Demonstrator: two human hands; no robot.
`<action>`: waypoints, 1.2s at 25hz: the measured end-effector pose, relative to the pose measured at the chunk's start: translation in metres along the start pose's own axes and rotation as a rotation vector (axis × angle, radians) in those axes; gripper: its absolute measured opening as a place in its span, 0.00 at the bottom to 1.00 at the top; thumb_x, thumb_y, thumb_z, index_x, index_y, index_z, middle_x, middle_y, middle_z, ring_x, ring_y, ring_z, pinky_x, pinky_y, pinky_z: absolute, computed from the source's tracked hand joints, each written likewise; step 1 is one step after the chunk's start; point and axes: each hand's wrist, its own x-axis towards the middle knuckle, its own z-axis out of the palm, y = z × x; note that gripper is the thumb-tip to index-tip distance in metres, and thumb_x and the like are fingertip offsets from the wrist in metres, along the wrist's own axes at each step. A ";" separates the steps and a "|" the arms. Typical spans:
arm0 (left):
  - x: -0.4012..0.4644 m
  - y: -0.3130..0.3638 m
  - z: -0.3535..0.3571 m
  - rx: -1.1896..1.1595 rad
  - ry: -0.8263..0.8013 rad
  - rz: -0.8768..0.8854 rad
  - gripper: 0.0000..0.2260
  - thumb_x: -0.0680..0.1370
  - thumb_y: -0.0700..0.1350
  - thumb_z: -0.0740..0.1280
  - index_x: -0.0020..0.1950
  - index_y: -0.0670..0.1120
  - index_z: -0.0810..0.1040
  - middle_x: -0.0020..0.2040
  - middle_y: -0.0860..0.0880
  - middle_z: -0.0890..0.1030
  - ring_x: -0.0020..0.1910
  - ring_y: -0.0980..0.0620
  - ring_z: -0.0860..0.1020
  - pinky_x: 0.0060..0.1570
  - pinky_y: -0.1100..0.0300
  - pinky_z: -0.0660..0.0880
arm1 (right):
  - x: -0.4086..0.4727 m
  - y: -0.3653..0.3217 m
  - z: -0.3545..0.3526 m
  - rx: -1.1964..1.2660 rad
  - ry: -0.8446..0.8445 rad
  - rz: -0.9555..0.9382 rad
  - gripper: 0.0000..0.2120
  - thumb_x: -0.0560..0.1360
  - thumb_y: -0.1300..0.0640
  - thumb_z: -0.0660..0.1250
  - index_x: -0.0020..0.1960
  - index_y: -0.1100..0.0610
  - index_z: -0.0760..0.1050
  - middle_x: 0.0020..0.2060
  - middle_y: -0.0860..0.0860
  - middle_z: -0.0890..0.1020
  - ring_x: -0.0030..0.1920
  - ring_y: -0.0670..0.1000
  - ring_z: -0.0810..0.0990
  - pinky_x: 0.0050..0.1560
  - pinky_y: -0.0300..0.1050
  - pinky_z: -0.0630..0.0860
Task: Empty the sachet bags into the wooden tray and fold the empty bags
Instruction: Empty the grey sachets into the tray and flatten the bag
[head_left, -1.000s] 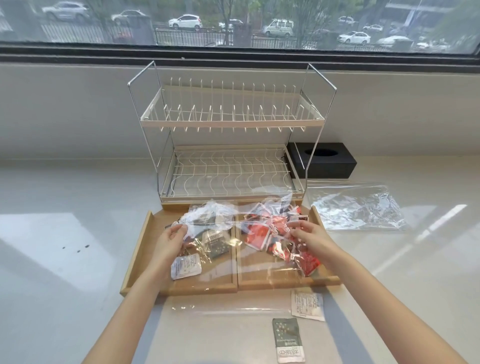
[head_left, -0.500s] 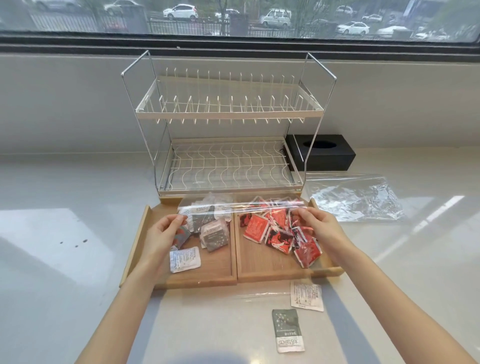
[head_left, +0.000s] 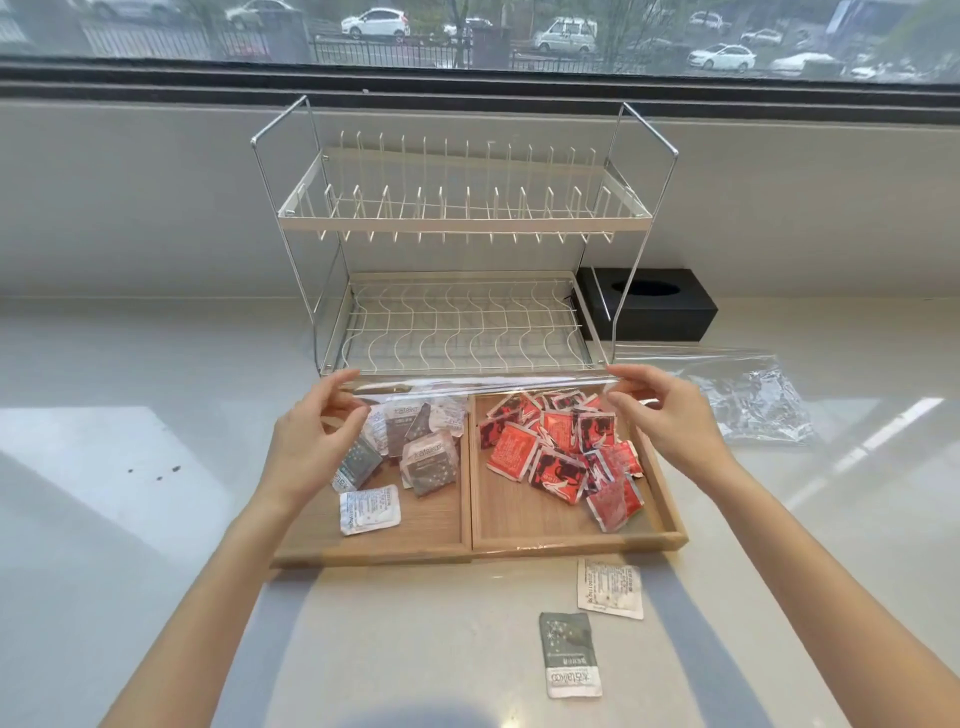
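So the clear plastic bag (head_left: 483, 385) is stretched flat between both hands, held up over the far edge of the wooden tray (head_left: 571, 540), just in front of the dish rack (head_left: 457, 244). Its long axis runs left to right, straight across from one hand to the other, and the loose sheet is draped back toward the body over the tray, though it's so see-through that the near edge can barely be traced.

The left hand (head_left: 306, 441) is pinching the left end of the top edge between thumb and fingertips, and the right hand (head_left: 670, 421) is pinching the right end the same way. Both wrists are raised with the palms turned roughly inward toward each other, forearms reaching forward over the counter. Neither hand looks nearer; the bag is shared evenly.

The bag looks emptied: grey and white sachets (head_left: 415, 452) are piled in the left compartment, red sachets (head_left: 566, 452) in the right. Two stray sachets (head_left: 610, 587) are left on the counter just in front of the tray. A second empty bag (head_left: 748, 405) is lying crumpled to the right, near a black tissue box (head_left: 654, 304).

Folding is probably next, and since the film is held taut along its length, one end would likely be brought over to the other.
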 end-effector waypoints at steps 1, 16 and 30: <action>0.000 0.005 0.000 0.061 0.019 0.037 0.14 0.74 0.39 0.67 0.59 0.47 0.75 0.40 0.54 0.78 0.38 0.57 0.75 0.47 0.68 0.72 | 0.000 -0.001 -0.004 -0.045 0.022 -0.031 0.11 0.73 0.59 0.67 0.56 0.55 0.77 0.42 0.49 0.80 0.41 0.39 0.76 0.38 0.27 0.71; -0.005 0.112 0.056 -0.311 0.014 0.241 0.11 0.76 0.41 0.64 0.46 0.59 0.72 0.38 0.53 0.79 0.36 0.65 0.78 0.40 0.74 0.73 | -0.017 0.013 -0.104 0.331 0.410 -0.104 0.11 0.75 0.57 0.64 0.44 0.42 0.66 0.32 0.43 0.80 0.38 0.41 0.80 0.44 0.33 0.74; -0.010 0.180 0.232 -0.179 -0.134 0.058 0.14 0.75 0.43 0.65 0.59 0.53 0.71 0.55 0.56 0.75 0.45 0.61 0.77 0.38 0.74 0.72 | 0.035 0.137 -0.219 0.070 0.196 0.041 0.16 0.74 0.64 0.62 0.59 0.51 0.73 0.53 0.44 0.77 0.42 0.34 0.75 0.41 0.23 0.70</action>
